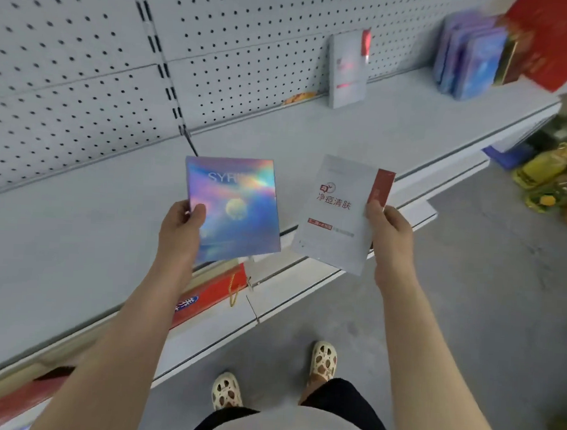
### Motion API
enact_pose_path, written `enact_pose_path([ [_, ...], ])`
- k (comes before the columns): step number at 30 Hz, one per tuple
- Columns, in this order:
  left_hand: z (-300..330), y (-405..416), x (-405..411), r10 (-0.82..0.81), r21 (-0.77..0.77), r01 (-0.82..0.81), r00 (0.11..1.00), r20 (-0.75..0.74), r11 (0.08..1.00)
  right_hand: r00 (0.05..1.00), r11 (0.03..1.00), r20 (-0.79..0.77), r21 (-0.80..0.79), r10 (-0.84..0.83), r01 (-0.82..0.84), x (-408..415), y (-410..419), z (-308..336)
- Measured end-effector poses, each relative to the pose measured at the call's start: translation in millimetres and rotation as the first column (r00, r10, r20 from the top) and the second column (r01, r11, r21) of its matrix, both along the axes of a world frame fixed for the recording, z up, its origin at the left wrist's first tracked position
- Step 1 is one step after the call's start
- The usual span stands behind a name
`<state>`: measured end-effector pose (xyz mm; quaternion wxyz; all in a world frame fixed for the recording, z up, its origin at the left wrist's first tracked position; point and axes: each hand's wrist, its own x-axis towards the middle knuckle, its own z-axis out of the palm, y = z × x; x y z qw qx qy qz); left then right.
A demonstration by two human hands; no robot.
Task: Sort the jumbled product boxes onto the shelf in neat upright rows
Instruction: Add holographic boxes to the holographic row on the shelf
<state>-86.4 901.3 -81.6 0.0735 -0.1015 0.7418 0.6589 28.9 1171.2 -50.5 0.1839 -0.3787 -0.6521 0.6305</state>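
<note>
Left hand [181, 222] pinches a flat holographic blue box [233, 209]; right hand [389, 237] grips a pale grey box with red lettering [336, 214], both upright above the grey shelf [110, 225]. Its matching upright grey box [347, 70] stands up and right, nearer the right hand

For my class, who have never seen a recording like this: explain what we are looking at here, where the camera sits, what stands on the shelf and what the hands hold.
The single picture comes from a camera worn on a person's head, looking down at their own arms. The left hand holds a shiny rainbow-coloured box. The right hand holds a pale box with a red side. On the grey shelf a matching pale box stands upright, and further right a row of blue boxes stands beside a red box.
</note>
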Motion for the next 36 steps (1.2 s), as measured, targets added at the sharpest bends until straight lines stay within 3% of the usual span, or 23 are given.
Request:
enact_pose_path([
  [5,4,86,2,-0.031,-0.006,0.031,0.998,-0.047,1.000,1.000,1.000,0.003,0.010,-0.023,0.023,19,80,5],
  [13,5,213,1,0.107,0.042,-0.105,0.992,-0.063,0.994,0.994,0.989,-0.005,0.099,0.112,-0.111,-12,227,17],
  [21,5,262,-30,0.226,0.024,-0.225,0.973,-0.040,0.974,0.945,0.932,-0.061,0.197,0.322,-0.304,-118,301,27],
  [28,11,293,-93,0.285,0.010,-0.285,0.958,-0.035,0.959,0.886,0.847,-0.009,0.298,0.464,-0.441,-221,333,26],
  [36,12,329,-124,0.413,0.032,-0.412,0.911,-0.023,0.911,0.709,0.679,-0.008,0.293,0.706,-0.673,-324,357,13],
])
